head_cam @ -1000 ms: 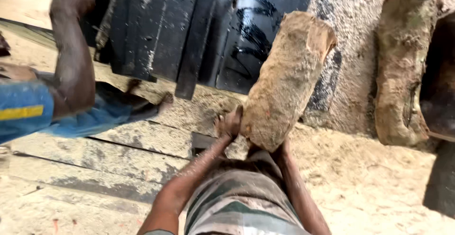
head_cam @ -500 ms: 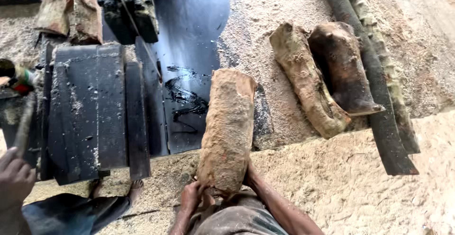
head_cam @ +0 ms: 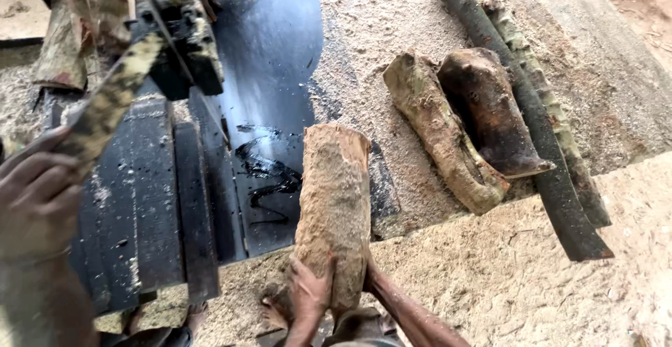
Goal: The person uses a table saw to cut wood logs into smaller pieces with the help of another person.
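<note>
Head view.

Log point(head_cam: 334, 214): short, bark-covered, dusted with sawdust; standing nearly upright at lower centre, lower end gripped, upper end leaning out over the black metal plate point(head_cam: 269, 95).

Left hand point(head_cam: 308, 291): wrapping the log's lower left side, fingers point(head_cam: 302, 271) lying flat and closed against the bark, thumb side towards the camera.

Right hand point(head_cam: 365, 271): mostly hiding behind the log's lower right edge, only the wrist and forearm showing; fingers out of sight, so grip not discernible.

Another person's hand point(head_cam: 35, 193): at the left edge, fingers curling loosely beside a mottled strip point(head_cam: 112, 102) slanting up towards the dark machine blocks point(head_cam: 147, 200).

Bench point(head_cam: 490, 270): sawdust-covered surface spreading right of the log.

Two cut log pieces point(head_cam: 462, 123): lying side by side, well apart from the held log, up and to the right.

Long dark branch point(head_cam: 518, 109): running diagonally just beside those pieces, on their right.
</note>
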